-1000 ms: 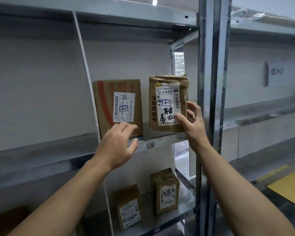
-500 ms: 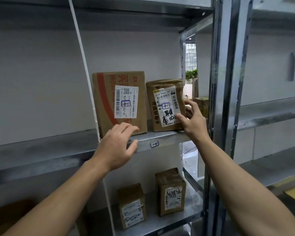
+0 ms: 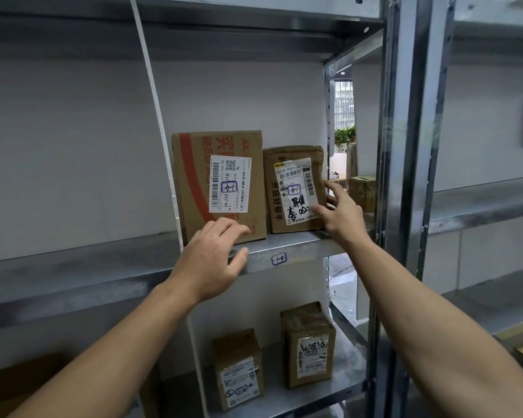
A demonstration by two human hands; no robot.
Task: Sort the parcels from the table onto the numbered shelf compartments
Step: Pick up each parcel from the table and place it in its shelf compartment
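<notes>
A small brown parcel [image 3: 286, 153] with a white label and black handwriting stands upright on the metal shelf [image 3: 302, 245], right of a larger cardboard box [image 3: 192, 182] with red print. My right hand [image 3: 341, 217] is at the small parcel's lower right corner, with the thumb on its front and spread fingers along its right side. My left hand [image 3: 212, 257] rests on the shelf's front lip, fingertips touching the bottom of the larger box. A handwritten number tag [image 3: 279, 259] is stuck on the shelf edge below the parcels.
Two taped brown parcels [image 3: 237, 366] [image 3: 308, 342] stand on the shelf below. A white divider strip [image 3: 153, 98] bounds the compartment on the left, a steel upright [image 3: 405, 146] on the right. Another box [image 3: 361, 191] sits behind that upright. A cardboard box [image 3: 18, 384] is at bottom left.
The small parcel went from being held in the air to standing on the shelf beside the larger box. My right hand's fingers have loosened and spread. My left hand stayed on the shelf edge.
</notes>
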